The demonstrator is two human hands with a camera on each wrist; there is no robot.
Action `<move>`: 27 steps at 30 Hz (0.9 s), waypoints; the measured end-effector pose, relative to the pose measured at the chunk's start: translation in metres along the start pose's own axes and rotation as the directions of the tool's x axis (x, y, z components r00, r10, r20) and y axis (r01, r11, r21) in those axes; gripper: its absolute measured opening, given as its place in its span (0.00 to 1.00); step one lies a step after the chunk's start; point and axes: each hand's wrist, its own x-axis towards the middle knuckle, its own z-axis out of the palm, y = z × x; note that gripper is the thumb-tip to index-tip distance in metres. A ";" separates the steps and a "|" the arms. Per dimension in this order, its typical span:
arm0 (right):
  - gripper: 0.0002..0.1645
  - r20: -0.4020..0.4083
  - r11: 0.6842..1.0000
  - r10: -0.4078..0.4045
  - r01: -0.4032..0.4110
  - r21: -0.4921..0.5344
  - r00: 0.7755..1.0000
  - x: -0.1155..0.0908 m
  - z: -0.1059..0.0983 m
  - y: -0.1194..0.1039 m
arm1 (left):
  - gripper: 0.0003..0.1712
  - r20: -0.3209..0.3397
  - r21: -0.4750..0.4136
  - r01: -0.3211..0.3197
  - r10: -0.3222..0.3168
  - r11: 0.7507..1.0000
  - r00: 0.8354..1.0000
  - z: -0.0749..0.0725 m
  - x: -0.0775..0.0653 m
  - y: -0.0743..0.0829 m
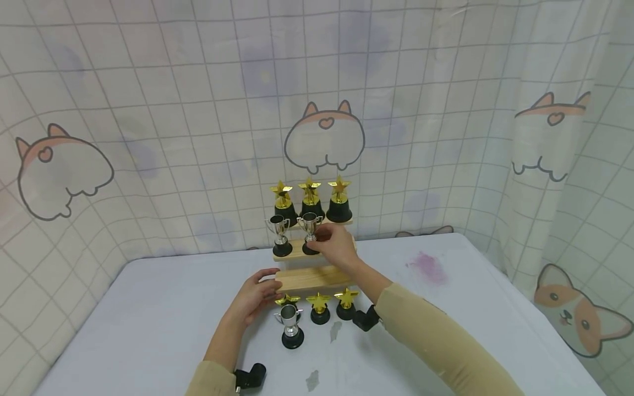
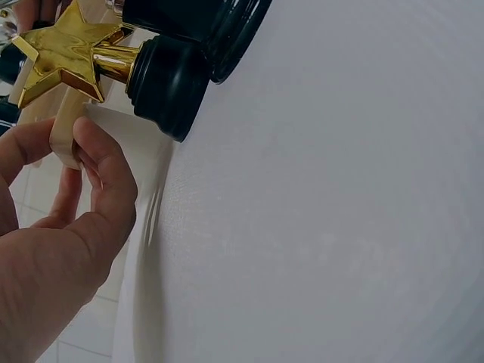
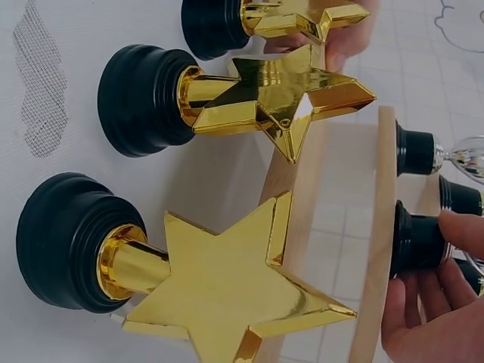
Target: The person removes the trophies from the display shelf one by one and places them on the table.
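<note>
In the head view my right hand (image 1: 339, 250) holds a silver trophy cup (image 1: 309, 221) by its lower part, on the middle tier of a wooden stepped rack. In the right wrist view its fingers are round the black base (image 3: 420, 238), which sits on the board (image 3: 376, 219). Another silver trophy cup (image 1: 280, 226) stands to its left on that tier. My left hand (image 1: 255, 294) pinches the left end of the lowest wooden board (image 1: 307, 279), thumb and fingers on either side of it in the left wrist view. That board bears no trophies.
Three gold star trophies (image 1: 311, 201) line the top tier. In front of the rack stand three more star trophies (image 1: 320, 311) on the white table (image 1: 163, 313), with a silver cup (image 1: 289, 324) nearest me. A patterned curtain (image 1: 198, 137) hangs behind.
</note>
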 end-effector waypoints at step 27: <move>0.14 0.032 0.996 -0.026 0.024 0.082 0.999 -0.018 -0.011 -0.004 | 0.29 0.005 -0.015 -0.002 0.002 1.000 1.000 0.000 -0.002 0.000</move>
